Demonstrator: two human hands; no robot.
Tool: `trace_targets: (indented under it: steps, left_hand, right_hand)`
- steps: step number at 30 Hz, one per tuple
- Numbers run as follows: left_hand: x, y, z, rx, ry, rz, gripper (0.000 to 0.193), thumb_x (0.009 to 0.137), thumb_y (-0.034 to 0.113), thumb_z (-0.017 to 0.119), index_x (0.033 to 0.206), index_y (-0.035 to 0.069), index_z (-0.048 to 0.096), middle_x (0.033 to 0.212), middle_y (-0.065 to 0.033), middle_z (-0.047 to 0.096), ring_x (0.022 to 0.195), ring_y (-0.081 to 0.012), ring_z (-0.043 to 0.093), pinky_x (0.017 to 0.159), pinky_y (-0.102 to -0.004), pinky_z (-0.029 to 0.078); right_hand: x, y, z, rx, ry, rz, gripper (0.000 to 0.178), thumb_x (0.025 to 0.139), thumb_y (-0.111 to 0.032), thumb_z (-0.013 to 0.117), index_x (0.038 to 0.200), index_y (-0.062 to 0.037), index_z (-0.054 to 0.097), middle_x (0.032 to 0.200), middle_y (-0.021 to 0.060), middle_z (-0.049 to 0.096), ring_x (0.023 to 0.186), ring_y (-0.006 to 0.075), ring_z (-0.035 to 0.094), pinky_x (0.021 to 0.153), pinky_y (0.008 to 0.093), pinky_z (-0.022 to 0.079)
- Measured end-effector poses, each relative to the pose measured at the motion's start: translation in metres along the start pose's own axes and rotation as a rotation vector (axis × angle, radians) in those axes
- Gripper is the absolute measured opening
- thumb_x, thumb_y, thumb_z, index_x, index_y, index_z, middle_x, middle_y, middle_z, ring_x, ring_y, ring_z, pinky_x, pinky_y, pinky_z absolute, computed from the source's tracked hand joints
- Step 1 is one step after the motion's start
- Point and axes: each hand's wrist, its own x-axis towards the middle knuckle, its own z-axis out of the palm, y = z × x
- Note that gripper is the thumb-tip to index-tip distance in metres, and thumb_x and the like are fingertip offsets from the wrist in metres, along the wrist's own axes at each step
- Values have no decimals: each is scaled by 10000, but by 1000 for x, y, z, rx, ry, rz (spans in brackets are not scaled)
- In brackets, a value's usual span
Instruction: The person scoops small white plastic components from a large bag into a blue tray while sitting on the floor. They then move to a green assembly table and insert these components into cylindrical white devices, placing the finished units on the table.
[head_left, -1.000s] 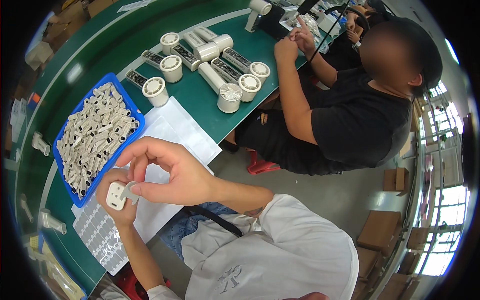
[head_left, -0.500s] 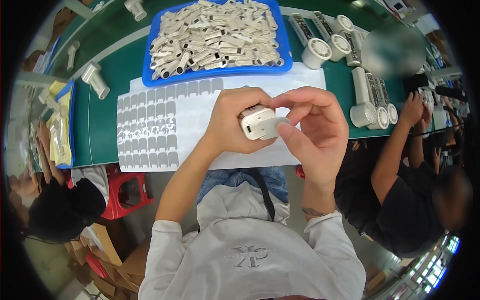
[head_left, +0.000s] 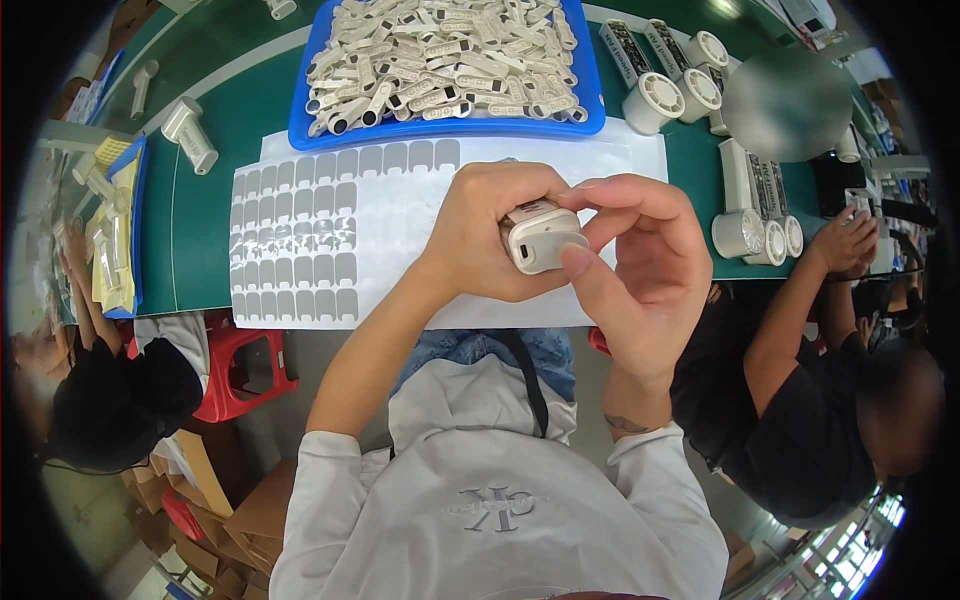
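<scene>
My left hand point(head_left: 470, 235) is wrapped around a small white handheld device point(head_left: 536, 212), its rounded end turned toward me with a small dark slot in it. A grey sticker point(head_left: 550, 253) lies against that end face, beside the slot. The thumb of my right hand point(head_left: 645, 270) presses on the sticker's right edge, while its other fingers curl over the device's far side. Below my hands lies a white sheet point(head_left: 395, 235) with rows of the same grey rounded stickers; bare backing shows on its right part.
A blue tray point(head_left: 450, 130) heaped with white handheld parts stands beyond the sheet. White round-headed devices point(head_left: 655, 100) lie at the right, and another white device point(head_left: 190, 138) lies at the left. Co-workers sit on both sides; a red stool point(head_left: 245, 375) is at the lower left.
The grey sticker stuck out at an angle from the device's end; now it lies against the face. Both hands have shifted slightly right with the device.
</scene>
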Motion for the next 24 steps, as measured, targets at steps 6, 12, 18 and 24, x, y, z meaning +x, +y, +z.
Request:
trace_targets:
  steps: [6,12,18,24]
  left_hand:
    - [-1,-2,-1,27,-11,8,308,583,220,803,784,78,618,665,-58,606,560,-214,574,524,-290,444]
    - [-2,-3,-1,26,-11,6,313,585,228,800,796,78,623,673,-61,614,571,-220,587,537,-290,456]
    - [-1,-1,-1,28,-26,4,312,589,239,798,793,77,625,666,-60,612,558,-222,582,532,-288,456]
    - [-1,-2,0,15,-2,9,310,592,240,800,792,76,628,664,-59,610,558,-218,582,529,-287,455]
  right_hand:
    - [-1,1,1,-19,7,-6,382,710,92,667,1080,24,602,842,33,613,774,87,570,823,263,428]
    - [-2,1,1,-19,2,-6,380,709,96,666,1078,27,605,840,31,609,775,87,569,814,257,430]
    - [-2,1,0,-30,0,-14,378,710,98,667,1076,28,605,838,33,610,784,89,575,818,256,430]
    - [-1,0,1,-9,1,-15,380,710,99,667,1080,32,604,846,38,615,783,90,578,820,256,432]
